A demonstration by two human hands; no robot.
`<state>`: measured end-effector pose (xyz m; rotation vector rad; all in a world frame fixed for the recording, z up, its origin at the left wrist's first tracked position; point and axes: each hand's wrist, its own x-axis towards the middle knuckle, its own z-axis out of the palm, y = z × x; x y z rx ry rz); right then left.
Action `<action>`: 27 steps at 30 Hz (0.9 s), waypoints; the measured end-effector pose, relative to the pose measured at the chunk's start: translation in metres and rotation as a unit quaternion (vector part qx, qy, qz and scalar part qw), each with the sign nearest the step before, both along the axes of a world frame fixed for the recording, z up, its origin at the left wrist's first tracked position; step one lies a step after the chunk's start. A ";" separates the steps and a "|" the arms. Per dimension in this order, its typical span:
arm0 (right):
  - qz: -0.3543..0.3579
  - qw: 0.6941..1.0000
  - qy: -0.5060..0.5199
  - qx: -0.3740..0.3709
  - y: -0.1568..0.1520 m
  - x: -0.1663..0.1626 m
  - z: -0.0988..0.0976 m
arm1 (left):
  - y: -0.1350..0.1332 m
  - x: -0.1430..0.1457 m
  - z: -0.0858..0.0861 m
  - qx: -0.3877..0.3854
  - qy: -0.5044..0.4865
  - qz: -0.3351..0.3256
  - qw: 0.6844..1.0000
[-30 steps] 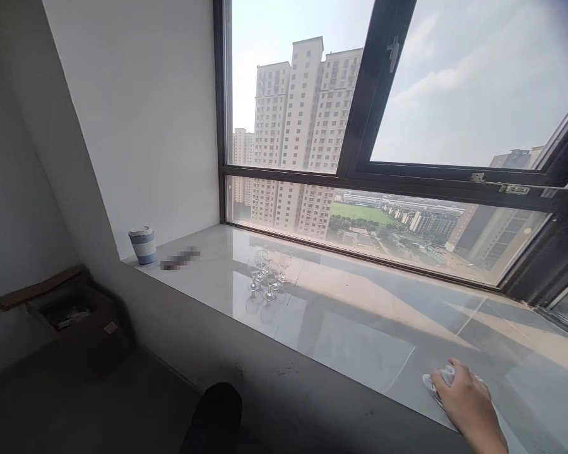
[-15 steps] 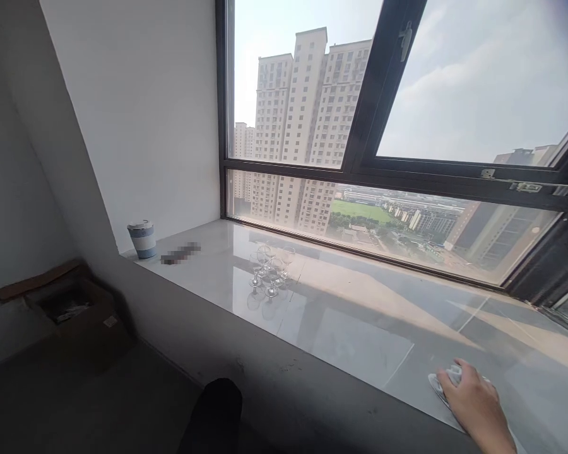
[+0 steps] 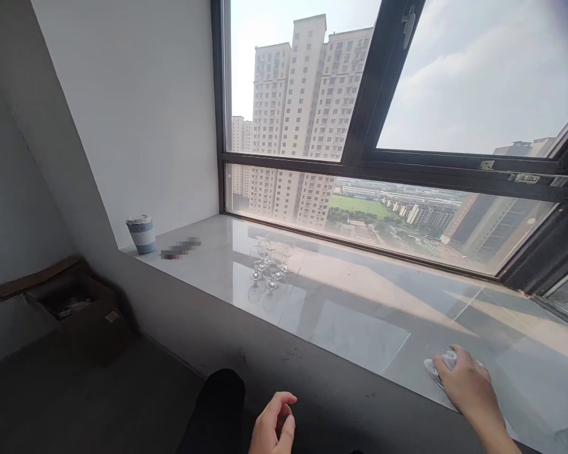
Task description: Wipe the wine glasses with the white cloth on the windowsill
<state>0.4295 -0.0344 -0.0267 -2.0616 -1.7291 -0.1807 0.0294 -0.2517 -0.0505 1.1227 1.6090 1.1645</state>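
My right hand rests palm down on a white cloth that lies on the glossy stone window ledge, near its front edge at the right. Its fingers are curled over the cloth. My left hand shows at the bottom middle, below the ledge's front face, with fingers loosely curled and nothing in them. Several small clear stemmed glasses stand grouped on the ledge well to the left of my right hand.
A blue-and-white lidded cup stands at the ledge's far left by the wall, next to a small blurred object. An open cardboard box sits on the floor at left. A dark-framed window backs the ledge.
My left hand has come up into view at the bottom middle. My right hand stays on the cloth. The view has tilted slightly.
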 end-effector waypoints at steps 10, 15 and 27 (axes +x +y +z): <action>-0.029 0.997 0.040 -0.052 -0.008 -0.010 0.012 | 0.090 -0.040 0.013 0.090 0.051 0.111 0.988; -0.024 0.999 0.034 -0.032 -0.007 -0.010 0.011 | 0.129 -0.077 0.041 0.120 0.129 0.185 0.967; -0.028 0.999 0.029 -0.010 -0.002 -0.007 0.005 | 0.230 -0.123 0.091 0.051 0.325 0.106 0.938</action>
